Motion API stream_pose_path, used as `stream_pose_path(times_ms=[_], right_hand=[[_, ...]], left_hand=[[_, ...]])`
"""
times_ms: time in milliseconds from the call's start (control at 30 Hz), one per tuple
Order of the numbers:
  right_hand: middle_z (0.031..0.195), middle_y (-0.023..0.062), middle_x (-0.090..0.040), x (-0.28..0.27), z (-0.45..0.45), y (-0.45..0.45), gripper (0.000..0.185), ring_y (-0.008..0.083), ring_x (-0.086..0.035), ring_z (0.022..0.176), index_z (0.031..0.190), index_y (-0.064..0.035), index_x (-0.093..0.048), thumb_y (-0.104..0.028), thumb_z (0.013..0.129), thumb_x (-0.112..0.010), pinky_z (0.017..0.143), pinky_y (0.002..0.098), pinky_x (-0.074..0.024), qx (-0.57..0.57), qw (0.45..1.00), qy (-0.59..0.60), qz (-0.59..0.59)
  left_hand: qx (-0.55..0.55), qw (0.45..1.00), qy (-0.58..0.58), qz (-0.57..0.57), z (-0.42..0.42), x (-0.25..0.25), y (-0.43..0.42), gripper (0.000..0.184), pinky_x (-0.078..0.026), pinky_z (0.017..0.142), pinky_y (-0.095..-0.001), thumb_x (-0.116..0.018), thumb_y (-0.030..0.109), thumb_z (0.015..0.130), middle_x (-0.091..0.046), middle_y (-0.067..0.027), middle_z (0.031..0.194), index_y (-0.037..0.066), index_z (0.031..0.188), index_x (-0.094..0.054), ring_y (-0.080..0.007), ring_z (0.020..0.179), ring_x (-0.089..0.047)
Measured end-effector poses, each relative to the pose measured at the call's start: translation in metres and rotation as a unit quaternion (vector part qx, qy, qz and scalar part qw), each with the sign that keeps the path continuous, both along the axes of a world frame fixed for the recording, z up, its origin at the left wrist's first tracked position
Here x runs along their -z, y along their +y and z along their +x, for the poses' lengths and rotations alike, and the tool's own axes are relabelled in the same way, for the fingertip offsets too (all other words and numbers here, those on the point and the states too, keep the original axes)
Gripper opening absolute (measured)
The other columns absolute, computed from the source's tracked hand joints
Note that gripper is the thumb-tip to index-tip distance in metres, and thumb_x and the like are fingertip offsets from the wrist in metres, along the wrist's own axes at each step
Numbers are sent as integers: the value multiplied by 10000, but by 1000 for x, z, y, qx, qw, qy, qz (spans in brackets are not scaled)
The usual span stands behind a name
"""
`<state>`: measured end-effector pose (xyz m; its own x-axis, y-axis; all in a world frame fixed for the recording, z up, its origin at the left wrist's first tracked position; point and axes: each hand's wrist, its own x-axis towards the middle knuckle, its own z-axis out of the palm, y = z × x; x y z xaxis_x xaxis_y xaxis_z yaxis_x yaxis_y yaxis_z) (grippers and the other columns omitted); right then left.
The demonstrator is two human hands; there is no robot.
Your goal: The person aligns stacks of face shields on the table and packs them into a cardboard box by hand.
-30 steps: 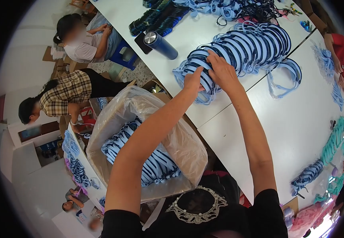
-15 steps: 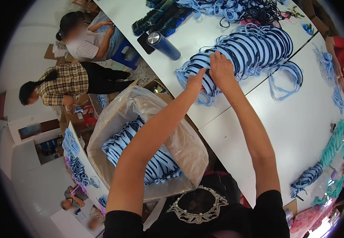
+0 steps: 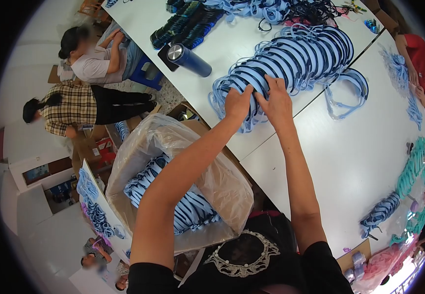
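Observation:
A long row of nested light-blue and navy curved pieces with thin straps (image 3: pixel 303 56) lies across the white table. I cannot make out what kind of article they are. My left hand (image 3: pixel 237 104) grips the row's near-left end, its thumb on top and its other fingers mostly hidden. Close beside it, my right hand (image 3: pixel 277 103) holds the pieces from the right, with thumb and fingers pressed in among them. One loose strapped loop (image 3: pixel 347 93) lies right of the row.
A plastic-lined carton (image 3: pixel 205 240) with more striped pieces stands left of the table (image 3: pixel 315 132). A blue flask (image 3: pixel 190 60) stands beside the row. Dark bundles (image 3: pixel 188 24) lie behind it, green pieces (image 3: pixel 413 164) at right. Co-workers sit or stand on both sides.
My right hand has shifted a little lower along the row, its thumb and fingers now further apart. My left hand stays on the end. The whole view has shifted slightly left.

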<state>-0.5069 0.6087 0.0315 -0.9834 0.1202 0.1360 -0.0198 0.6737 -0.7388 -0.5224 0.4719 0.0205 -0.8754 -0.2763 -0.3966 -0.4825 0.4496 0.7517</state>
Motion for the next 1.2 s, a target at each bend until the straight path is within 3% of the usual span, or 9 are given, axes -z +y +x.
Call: stream_pose_path(times_ms=[67, 167, 367, 467, 600, 767, 933, 1100, 1200], right_hand=[[1133, 112, -596, -14, 1, 10, 534, 241, -658, 877, 1339, -71, -583, -216, 848, -733, 763, 350, -541, 9, 997, -46, -63], [1110, 104, -600, 2, -3, 22, 517, 224, -633, 881, 1333, -85, -584, -229, 858, -731, 773, 342, -528, 78, 997, 12, 12], [1179, 106, -585, 14, -8, 18, 479, 301, -554, 1136, 1271, -114, -634, -241, 822, -743, 914, 398, -487, 46, 998, 43, 24], [1249, 114, -562, 6, -10, 27, 421, 318, -550, 1124, 1219, -101, -662, -239, 826, -728, 941, 417, -474, 48, 976, 136, 164], [1284, 134, -559, 19, -13, 36, 313, 330, -545, 1129, 1185, -66, -675, -203, 904, -657, 975, 413, -456, 82, 992, 93, 35], [1100, 126, -616, 42, -25, 38, 250, 301, -595, 1026, 1117, -79, -680, -40, 871, -662, 900, 379, -496, 151, 981, 106, -52], [947, 106, -636, 36, -50, 56, 278, 289, -633, 852, 1087, -92, -670, 22, 834, -661, 783, 384, -529, 1, 982, 188, 24], [1149, 106, -637, 32, -62, 71, 446, 307, -582, 1074, 1255, -85, -626, -32, 821, -715, 952, 392, -463, 43, 980, 194, 7], [1170, 122, -628, 31, -57, 66, 564, 299, -583, 1055, 1357, -77, -551, -73, 826, -739, 948, 391, -466, 66, 992, 102, 30]], left_hand=[[0, 1000, -21, 13, -4, 5, 2, 651, -500, 873, -429, -648, 478, 866, -689, -298, 1024, -134, 1084, -623, -411, 993, -665], [9, 999, -36, 26, -5, 7, 7, 680, -499, 869, -436, -626, 500, 875, -669, -322, 1082, -149, 1078, -614, -420, 1013, -656], [-67, 966, -124, 214, -15, 13, -5, 831, -469, 859, -336, -643, 637, 855, -618, -168, 1015, -146, 1126, -586, -231, 941, -574], [-44, 985, -95, 139, -12, 2, 0, 815, -475, 851, -343, -707, 588, 832, -616, -172, 1048, -153, 1144, -572, -234, 945, -573], [-35, 982, -143, 116, -17, -7, 3, 854, -476, 894, -347, -735, 559, 826, -605, -208, 1184, -163, 1236, -532, -250, 1057, -581], [-42, 980, -141, 133, -16, -1, 1, 993, -473, 935, -366, -736, 608, 803, -557, -234, 1302, -172, 1345, -445, -282, 1153, -561], [-41, 979, -154, 129, -18, 10, -3, 1071, -471, 938, -377, -731, 655, 782, -541, -236, 1313, -173, 1381, -406, -296, 1152, -553], [-38, 978, -153, 135, -16, -3, 5, 1031, -466, 937, -386, -746, 630, 785, -549, -229, 1258, -177, 1345, -432, -277, 1105, -549], [-45, 979, -157, 125, -17, -6, 7, 1004, -465, 940, -388, -752, 618, 787, -549, -235, 1258, -174, 1324, -448, -277, 1103, -553]])
